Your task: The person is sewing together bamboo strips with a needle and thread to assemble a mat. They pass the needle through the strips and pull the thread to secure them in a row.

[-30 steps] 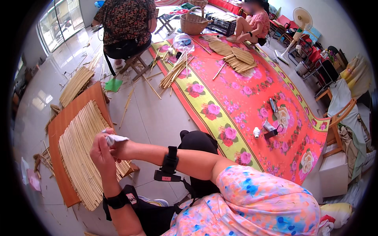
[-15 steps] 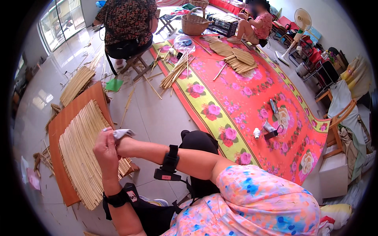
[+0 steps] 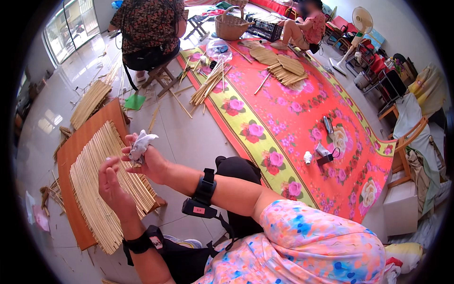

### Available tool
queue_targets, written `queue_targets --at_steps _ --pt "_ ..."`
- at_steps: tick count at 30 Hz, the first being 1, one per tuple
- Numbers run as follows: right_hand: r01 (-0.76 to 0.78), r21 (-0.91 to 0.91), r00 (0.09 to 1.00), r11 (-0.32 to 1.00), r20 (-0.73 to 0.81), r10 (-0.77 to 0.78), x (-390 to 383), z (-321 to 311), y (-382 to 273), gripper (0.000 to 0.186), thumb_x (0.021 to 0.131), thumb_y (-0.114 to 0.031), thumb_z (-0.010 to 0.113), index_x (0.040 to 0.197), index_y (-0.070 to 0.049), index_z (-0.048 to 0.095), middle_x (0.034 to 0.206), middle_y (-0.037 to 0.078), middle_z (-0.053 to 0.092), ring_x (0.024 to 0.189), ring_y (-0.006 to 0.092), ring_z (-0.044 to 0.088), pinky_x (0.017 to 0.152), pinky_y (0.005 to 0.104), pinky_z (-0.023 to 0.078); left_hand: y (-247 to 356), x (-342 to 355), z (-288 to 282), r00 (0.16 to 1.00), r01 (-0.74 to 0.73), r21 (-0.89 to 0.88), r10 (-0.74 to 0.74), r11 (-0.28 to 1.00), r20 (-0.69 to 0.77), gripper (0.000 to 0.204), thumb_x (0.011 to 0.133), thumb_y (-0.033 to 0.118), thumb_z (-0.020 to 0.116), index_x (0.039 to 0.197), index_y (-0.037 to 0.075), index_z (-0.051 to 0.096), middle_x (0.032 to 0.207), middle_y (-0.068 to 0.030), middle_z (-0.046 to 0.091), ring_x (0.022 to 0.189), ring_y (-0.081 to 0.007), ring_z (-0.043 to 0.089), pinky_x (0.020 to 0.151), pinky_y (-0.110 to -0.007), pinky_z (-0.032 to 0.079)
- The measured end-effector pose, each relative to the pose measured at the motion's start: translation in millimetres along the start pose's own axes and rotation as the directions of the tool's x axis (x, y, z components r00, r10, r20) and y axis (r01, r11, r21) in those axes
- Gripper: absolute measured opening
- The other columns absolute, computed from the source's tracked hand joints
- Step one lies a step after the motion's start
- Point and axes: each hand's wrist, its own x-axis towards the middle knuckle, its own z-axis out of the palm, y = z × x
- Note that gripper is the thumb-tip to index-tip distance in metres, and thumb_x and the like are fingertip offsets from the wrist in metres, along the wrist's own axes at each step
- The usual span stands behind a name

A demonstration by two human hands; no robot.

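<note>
While I watch remotely, the right hand (image 3: pixel 153 161) spreads its fingers, a crumpled white cloth (image 3: pixel 142 145) bunched near the thumb; pinched or wrapped, I cannot tell. Left hand (image 3: pixel 115 189) just beside, fingers loosely curled, apparently empty. Stick panel (image 3: pixel 92 173) beneath both, on brown worktop (image 3: pixel 101 117).

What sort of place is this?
Probably a room used for handcraft, perhaps at home: straw-coloured stalks laid side by side on a brown board, loose stalks heaped across the edge of a floral mat, and a woven basket beyond.
</note>
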Motion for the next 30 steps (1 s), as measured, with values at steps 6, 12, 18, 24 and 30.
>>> queue_targets --at_steps 6,12,18,24,30 --pt "-0.061 -0.367 0.970 0.928 0.197 0.142 -15.6 5.5 -2.8 0.038 0.096 -0.046 0.048 0.102 -0.011 0.060 0.078 0.000 0.059 0.060 0.0114 0.052 0.054 0.0255 0.043 13.4 -11.2 20.8 0.728 0.677 -0.544 -0.557 0.495 0.399 0.041 0.100 0.047 0.044 0.074 0.016 0.045 0.055 0.0047 0.039 0.043 -0.0075 0.044 0.040 -0.023 0.036" --pt "0.134 -0.590 0.982 0.796 0.185 -0.029 -32.0 17.2 -6.3 0.027 0.086 -0.025 0.056 0.088 -0.003 0.073 0.057 0.008 0.060 0.039 0.0154 0.057 0.032 0.0266 0.046 10.0 -12.6 24.5 0.768 0.639 -0.478 -0.533 0.603 0.355 0.037 0.096 0.050 0.051 0.078 0.018 0.047 0.059 0.0051 0.044 0.043 -0.0050 0.045 0.037 -0.020 0.037" --pt "0.108 -0.601 0.994 0.792 0.049 -0.098 -8.3 8.5 11.8 0.021 0.083 -0.019 0.060 0.072 -0.004 0.069 0.071 0.010 0.069 0.045 0.0138 0.057 0.035 0.0288 0.041 -1.4 -19.5 29.4 0.819 0.557 -0.486 -0.542 0.673 0.188 0.032 0.098 0.044 0.052 0.099 0.012 0.056 0.086 0.0007 0.057 0.082 -0.0055 0.058 0.067 -0.022 0.049" --pt "0.039 -0.499 0.983 0.866 0.176 0.058 -24.3 7.9 3.5 0.038 0.101 -0.036 0.041 0.092 -0.007 0.063 0.071 0.000 0.059 0.042 0.0040 0.041 0.031 0.0218 0.031 -25.8 -21.6 31.8 0.935 0.314 -0.112 -0.327 0.943 -0.135 0.044 0.101 0.038 0.045 0.114 -0.001 0.062 0.094 -0.0039 0.060 0.084 -0.0100 0.060 0.069 -0.024 0.050" --pt "0.483 -0.228 0.841 0.845 0.389 -0.376 -4.8 2.5 19.7 0.026 0.101 -0.030 0.048 0.094 -0.007 0.058 0.080 -0.002 0.057 0.070 0.0055 0.054 0.057 0.0234 0.046 -8.4 -17.9 33.7 0.999 -0.039 0.274 0.047 0.961 -0.026 0.045 0.103 0.033 0.041 0.108 -0.005 0.065 0.088 -0.0105 0.066 0.081 -0.0152 0.062 0.069 -0.029 0.050"
